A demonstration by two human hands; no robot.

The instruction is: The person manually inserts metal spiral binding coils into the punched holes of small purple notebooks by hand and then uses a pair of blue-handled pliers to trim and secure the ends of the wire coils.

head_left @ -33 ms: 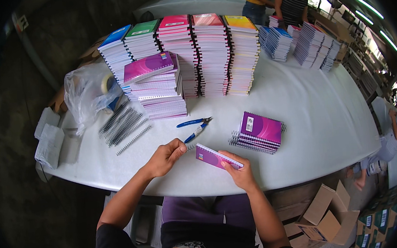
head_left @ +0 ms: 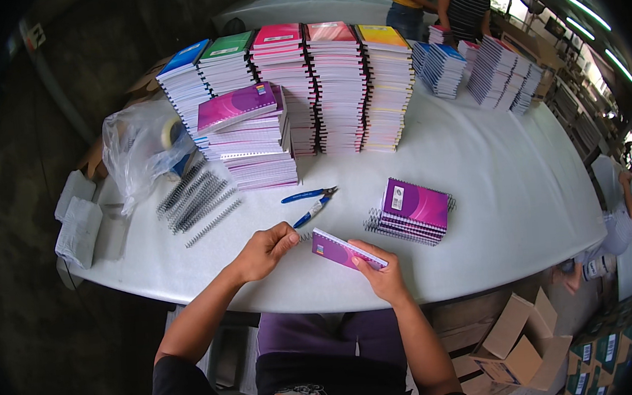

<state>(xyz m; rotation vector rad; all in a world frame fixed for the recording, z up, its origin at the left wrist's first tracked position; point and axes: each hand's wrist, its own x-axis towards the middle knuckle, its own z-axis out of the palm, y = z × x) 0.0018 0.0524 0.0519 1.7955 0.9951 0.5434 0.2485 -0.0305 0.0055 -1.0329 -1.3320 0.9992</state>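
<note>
Both hands work just above the near edge of the white table: the right hand grips a small purple notebook from below and behind, fingers curled around its near end so that it tilts with one long edge up, while the left hand is closed in a pinch at the notebook's left end, where a short piece of wire spiral shows between thumb and fingertips. So the notebook lies between the two hands, held off the tabletop. Just beyond it lie blue-handled pliers, their handles spread, and to the right a short stack of bound purple notebooks. Loose spiral wires lie in a heap to the left, beside a clear plastic bag. Farther back, tall stacks of notebooks with blue, green, pink and yellow covers stand in a row, with a lower purple-topped stack in front of them.
</note>
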